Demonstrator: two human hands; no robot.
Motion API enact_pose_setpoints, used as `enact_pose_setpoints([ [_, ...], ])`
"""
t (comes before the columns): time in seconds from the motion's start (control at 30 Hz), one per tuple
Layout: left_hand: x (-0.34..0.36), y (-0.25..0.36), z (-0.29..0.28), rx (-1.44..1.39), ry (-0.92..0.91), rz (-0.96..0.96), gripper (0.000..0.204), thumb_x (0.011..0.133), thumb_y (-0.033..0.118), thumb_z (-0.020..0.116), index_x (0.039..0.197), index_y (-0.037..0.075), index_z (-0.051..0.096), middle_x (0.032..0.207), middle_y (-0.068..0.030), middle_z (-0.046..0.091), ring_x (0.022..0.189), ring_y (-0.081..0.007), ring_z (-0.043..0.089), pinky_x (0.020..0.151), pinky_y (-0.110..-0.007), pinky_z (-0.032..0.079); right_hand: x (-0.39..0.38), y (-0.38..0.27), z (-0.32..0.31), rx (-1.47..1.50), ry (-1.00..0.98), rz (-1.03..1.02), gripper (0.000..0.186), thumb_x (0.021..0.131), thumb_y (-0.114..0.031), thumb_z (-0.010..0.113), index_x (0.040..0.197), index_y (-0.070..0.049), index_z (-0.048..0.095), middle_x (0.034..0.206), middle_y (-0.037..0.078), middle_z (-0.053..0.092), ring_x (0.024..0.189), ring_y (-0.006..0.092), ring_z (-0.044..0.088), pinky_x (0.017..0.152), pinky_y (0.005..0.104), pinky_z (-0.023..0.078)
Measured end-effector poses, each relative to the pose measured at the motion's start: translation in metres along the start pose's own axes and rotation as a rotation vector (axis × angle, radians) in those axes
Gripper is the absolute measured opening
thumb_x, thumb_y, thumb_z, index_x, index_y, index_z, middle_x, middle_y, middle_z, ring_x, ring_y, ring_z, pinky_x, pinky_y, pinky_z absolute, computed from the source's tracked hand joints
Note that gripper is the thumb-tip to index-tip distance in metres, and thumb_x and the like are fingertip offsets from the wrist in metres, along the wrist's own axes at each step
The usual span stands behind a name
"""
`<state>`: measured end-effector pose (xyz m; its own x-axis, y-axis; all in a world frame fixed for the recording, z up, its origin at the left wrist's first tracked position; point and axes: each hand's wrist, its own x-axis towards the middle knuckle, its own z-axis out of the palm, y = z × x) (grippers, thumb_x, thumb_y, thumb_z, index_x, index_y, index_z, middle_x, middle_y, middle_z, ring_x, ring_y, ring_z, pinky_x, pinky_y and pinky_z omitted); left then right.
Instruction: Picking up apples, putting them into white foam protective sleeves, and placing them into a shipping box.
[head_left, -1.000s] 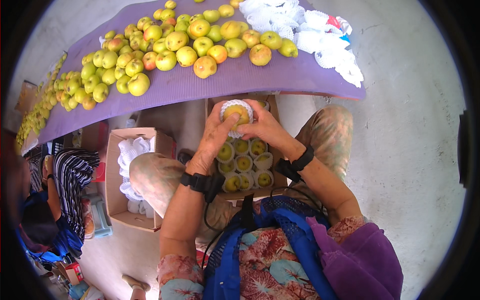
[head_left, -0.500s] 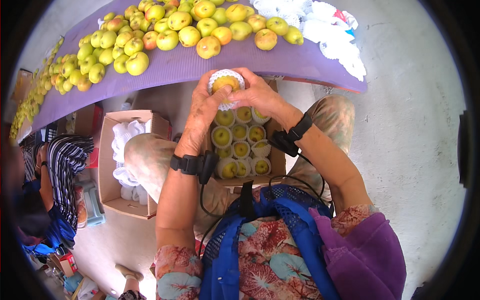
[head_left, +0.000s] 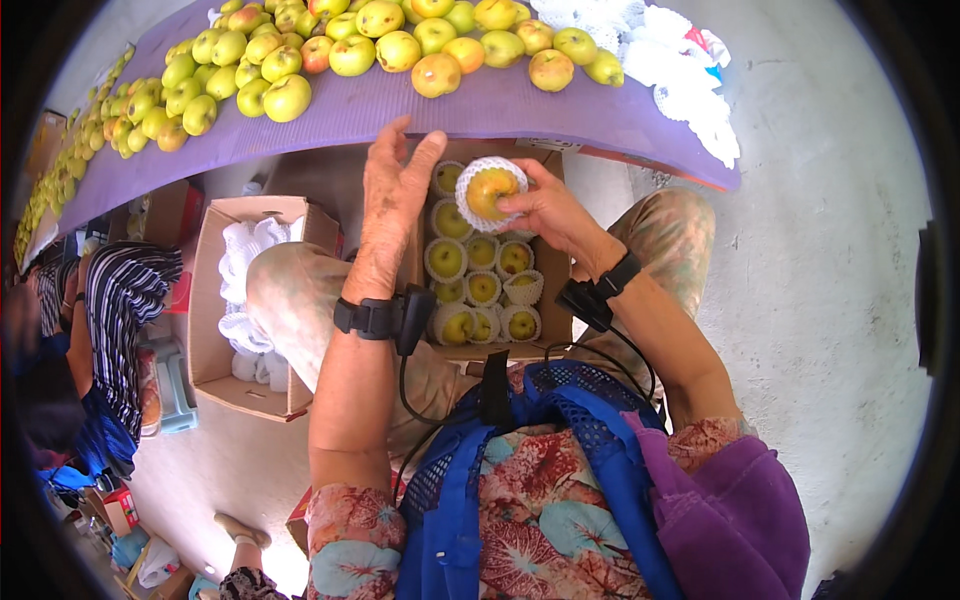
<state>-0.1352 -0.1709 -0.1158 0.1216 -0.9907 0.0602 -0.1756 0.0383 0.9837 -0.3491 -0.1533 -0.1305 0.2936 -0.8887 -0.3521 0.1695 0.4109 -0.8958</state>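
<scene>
The right hand [head_left: 553, 212] pinches a yellow apple [head_left: 492, 190] between thumb and fingers, above a cardboard box [head_left: 557, 320] of sleeved apples [head_left: 445, 260]. Its white foam net [head_left: 464, 188] opens upward toward the camera; the roundish apple's long axis is unclear. The left hand [head_left: 393, 188], thumb spread wide, is just apart.

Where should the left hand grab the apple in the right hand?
Probably the left side of its white foam net, coming from the left: the apple is round, and that side is free, while the right hand grips the right.
</scene>
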Motion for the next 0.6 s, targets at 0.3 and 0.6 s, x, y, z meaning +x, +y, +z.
enact_pose_setpoints([
  [0.3, -0.005, 0.008, -0.002, -0.084, -0.014, -0.035, 0.059, 0.084, 0.036, 0.069, 0.13, 0.004, 0.051, 0.126, -0.0208, 0.052, 0.117, -0.0254, 0.05, 0.1, -0.036, 0.039, 0.018, 0.108, -0.053, -0.147, 0.085, 0.423, 0.057, 0.079, 0.002, 0.067, 0.128, -0.009, 0.041, 0.118, 0.011, 0.053, 0.108, 0.0277, 0.057, 0.078, 0.0443, 0.056],
  [0.6, -0.009, 0.016, -0.002, -0.06, -0.028, -0.04, 0.048, 0.087, 0.028, 0.065, 0.127, 0.003, 0.054, 0.119, -0.015, 0.057, 0.112, -0.0216, 0.053, 0.099, -0.034, 0.039, 0.04, 0.18, -0.083, -0.239, 0.041, 0.402, 0.06, 0.08, 0.003, 0.064, 0.132, -0.011, 0.038, 0.124, 0.009, 0.048, 0.115, 0.0272, 0.051, 0.084, 0.0464, 0.054],
])
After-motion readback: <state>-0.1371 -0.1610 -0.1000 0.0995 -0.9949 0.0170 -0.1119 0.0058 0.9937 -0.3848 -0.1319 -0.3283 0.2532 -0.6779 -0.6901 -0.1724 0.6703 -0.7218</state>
